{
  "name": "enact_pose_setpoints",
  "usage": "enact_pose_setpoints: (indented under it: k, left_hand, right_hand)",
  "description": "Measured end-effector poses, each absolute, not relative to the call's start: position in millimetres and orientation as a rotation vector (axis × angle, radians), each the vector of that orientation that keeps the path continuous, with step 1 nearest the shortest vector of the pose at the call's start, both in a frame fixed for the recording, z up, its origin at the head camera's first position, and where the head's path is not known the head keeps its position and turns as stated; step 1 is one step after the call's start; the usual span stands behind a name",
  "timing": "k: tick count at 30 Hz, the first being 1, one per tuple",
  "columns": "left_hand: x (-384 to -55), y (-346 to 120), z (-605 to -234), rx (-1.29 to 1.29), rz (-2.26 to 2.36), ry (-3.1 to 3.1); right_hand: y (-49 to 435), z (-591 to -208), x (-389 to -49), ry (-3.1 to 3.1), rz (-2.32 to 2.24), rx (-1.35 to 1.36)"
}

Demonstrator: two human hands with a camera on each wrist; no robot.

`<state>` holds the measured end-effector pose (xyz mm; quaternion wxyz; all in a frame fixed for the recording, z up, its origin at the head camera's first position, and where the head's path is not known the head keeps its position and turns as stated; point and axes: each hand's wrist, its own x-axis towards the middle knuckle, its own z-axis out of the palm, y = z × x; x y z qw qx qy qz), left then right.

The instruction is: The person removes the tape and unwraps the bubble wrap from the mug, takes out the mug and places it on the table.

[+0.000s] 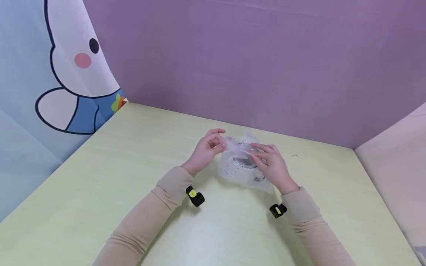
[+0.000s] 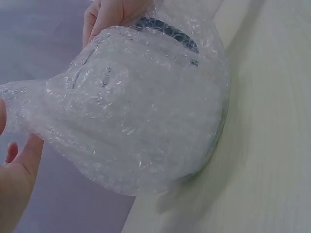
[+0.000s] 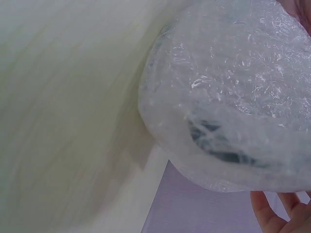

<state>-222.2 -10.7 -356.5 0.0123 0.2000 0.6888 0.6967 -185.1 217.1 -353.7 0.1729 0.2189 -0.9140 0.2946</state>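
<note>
A sheet of clear bubble wrap (image 1: 239, 178) is gathered around a round object whose dark-edged rim (image 1: 245, 165) shows through it, on the table just beyond both forearms. In the left wrist view a curved dark patterned band (image 2: 170, 32) appears under the plastic; the object's kind is veiled. My left hand (image 1: 207, 148) pinches the gathered wrap at the upper left between thumb and fingers. On the opposite side my right hand (image 1: 272, 165) pinches a fold near the top. Dark marks (image 3: 214, 143) also show through the wrap in the right wrist view.
The pale yellow-green table (image 1: 133, 155) runs back to a purple backdrop (image 1: 253, 66). A blue cloth with a cartoon animal (image 1: 76, 74) hangs at the left, and a pale wall (image 1: 392, 166) stands at the right. Small dark marks lie on the table right of the wrap.
</note>
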Motion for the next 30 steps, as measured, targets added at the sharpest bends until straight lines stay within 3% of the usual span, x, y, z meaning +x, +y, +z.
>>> enact_pose_setpoints:
  k: [19,30]
  left_hand:
    - [-221.6,-8.5,-362.5,0.38,2.489,1.436]
    - [-217.5,-11.1,-355.8,0.332,2.414,1.489]
  right_hand:
    - [214.8,-354.9,-182.9,-2.577,0.795,0.627]
    - [213.3,-356.4,-180.2,-2.576,0.793,0.609]
